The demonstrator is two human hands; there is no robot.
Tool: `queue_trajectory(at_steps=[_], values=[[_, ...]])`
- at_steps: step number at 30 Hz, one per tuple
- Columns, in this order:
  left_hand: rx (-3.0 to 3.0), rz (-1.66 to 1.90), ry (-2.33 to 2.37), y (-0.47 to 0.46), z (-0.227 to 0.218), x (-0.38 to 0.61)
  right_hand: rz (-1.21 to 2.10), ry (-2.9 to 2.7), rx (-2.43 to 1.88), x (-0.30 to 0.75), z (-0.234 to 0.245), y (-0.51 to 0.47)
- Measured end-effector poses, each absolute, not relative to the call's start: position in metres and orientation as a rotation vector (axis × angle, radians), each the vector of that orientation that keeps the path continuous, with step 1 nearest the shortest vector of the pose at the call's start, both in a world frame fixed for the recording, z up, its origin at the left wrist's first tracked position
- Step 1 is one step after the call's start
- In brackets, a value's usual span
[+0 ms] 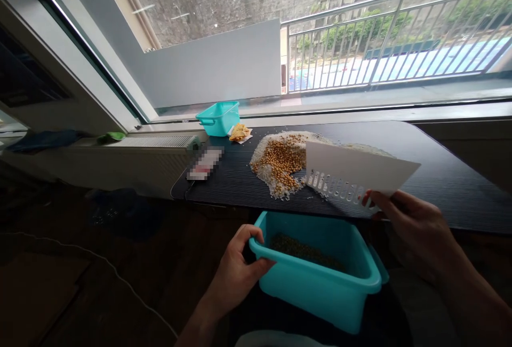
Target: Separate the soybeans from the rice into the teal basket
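My left hand (236, 269) grips the left rim of a turquoise plastic bin (312, 293) below the table's front edge. Dark greenish small grains (304, 251) cover the bin's bottom. In my right hand (412, 219) is a thin white plastic sheet (356, 168) with a row of slots along its lower edge, pinched near its right end and held over the table. Left of the sheet, yellow soybeans (280, 157) lie in a heap with white rice-like grains (262, 173) around them. Part of the heap is hidden behind the sheet.
A black table (448, 176) stands against the window. At its back left are a smaller turquoise basket (220, 120) and a yellow item (240, 132) on white paper. A blurred-out flat object (205, 164) lies near the left edge, by the radiator (156, 144). A white cable (116, 272) crosses the floor.
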State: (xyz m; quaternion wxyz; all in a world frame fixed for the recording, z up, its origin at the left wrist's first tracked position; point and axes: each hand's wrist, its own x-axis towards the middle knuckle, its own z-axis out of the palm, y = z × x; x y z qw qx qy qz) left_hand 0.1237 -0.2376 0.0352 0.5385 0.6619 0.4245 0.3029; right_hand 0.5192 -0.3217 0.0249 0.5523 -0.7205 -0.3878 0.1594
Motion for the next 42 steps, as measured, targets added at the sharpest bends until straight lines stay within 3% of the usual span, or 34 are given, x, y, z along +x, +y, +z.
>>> queue_trajectory(at_steps=[9,20,42], values=[[1.632,0.761,1.011,-0.239,0.012,0.119,0.401,-0.953,-1.647,0.516,0.049,-0.302],[1.622,0.692,1.024,-0.238,0.04,0.127,0.45,-0.997,-1.611,0.521,0.043,-0.303],[1.623,0.655,0.985,-0.236,0.039,0.127,0.537,-1.011,-1.585,0.515,0.055,-0.309]])
